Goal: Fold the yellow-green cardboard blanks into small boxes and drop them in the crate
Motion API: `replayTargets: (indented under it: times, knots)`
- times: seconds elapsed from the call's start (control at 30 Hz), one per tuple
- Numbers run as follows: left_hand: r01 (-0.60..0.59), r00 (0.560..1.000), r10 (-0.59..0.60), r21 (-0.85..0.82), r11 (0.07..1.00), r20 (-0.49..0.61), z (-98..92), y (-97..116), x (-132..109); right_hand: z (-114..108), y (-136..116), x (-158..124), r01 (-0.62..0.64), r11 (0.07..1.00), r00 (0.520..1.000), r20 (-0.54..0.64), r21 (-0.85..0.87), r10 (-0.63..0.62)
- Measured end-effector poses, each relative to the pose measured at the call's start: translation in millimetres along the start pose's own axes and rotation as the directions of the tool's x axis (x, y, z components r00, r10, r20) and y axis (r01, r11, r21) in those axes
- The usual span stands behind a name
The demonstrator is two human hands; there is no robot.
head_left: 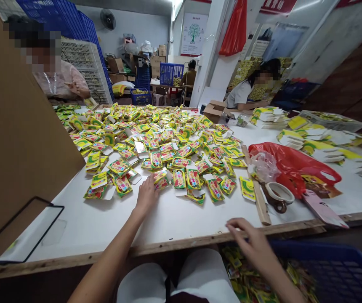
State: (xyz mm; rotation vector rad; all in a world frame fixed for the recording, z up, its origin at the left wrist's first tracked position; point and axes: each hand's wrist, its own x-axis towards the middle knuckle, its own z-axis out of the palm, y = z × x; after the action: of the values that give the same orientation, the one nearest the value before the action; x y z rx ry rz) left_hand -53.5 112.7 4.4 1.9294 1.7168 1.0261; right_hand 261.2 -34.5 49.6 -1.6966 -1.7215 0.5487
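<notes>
My left hand (147,194) reaches over the white table to the near edge of a wide pile of small yellow, green and red cardboard boxes (168,148). Its fingertips are closed at the left end of one small box (161,180); the fingers are partly hidden behind the hand's back. My right hand (243,230) hovers over the table's front edge with thumb and fingers apart and nothing between them. Below it stands a blue basket (335,257) holding many similar boxes. Several boxes in the pile have white end flaps standing out.
A wooden strip (261,204) borders the pile on the right. Beyond it are a mug (280,194), a red plastic bag (294,164), a pink phone (323,207) and stacks of flat cartons (321,147). A large cardboard sheet (19,126) and black wire frame (61,210) stand left. Other people sit farther back.
</notes>
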Motion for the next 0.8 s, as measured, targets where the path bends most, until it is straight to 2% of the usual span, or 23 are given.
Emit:
replayTargets:
  times: [0.1,0.13,0.23,0.33,0.5,0.73,0.8]
  knots:
    - [0.031,0.998,-0.026,-0.088,0.996,0.051,-7.8,13,-23,57,-32,11,0.046,0.979,0.995,0.074,0.197,-0.061]
    - [0.073,0.996,-0.059,-0.204,0.976,0.074,-11.4,17,-35,74,-41,16,0.05,0.964,0.995,0.074,0.261,-0.072]
    - [0.182,0.98,-0.103,-0.572,0.8,0.167,-20.1,28,-74,116,-60,29,0.043,0.872,0.994,0.069,0.487,-0.088]
    - [0.223,0.973,-0.117,-0.666,0.712,0.201,-22.2,34,-102,139,-70,36,0.041,0.762,0.993,0.055,0.646,-0.1]
    - [0.201,0.976,-0.081,-0.678,0.708,0.204,-19.1,32,-114,144,-71,34,0.105,0.77,0.983,0.049,0.629,-0.175]
    - [0.246,0.933,-0.008,-0.622,0.743,0.36,-20.7,28,-112,134,-61,28,0.072,0.805,0.973,0.136,0.589,-0.186]
    - [0.211,0.946,-0.011,-0.591,0.779,0.324,-21.5,27,-111,134,-64,31,0.094,0.83,0.968,0.144,0.55,-0.206]
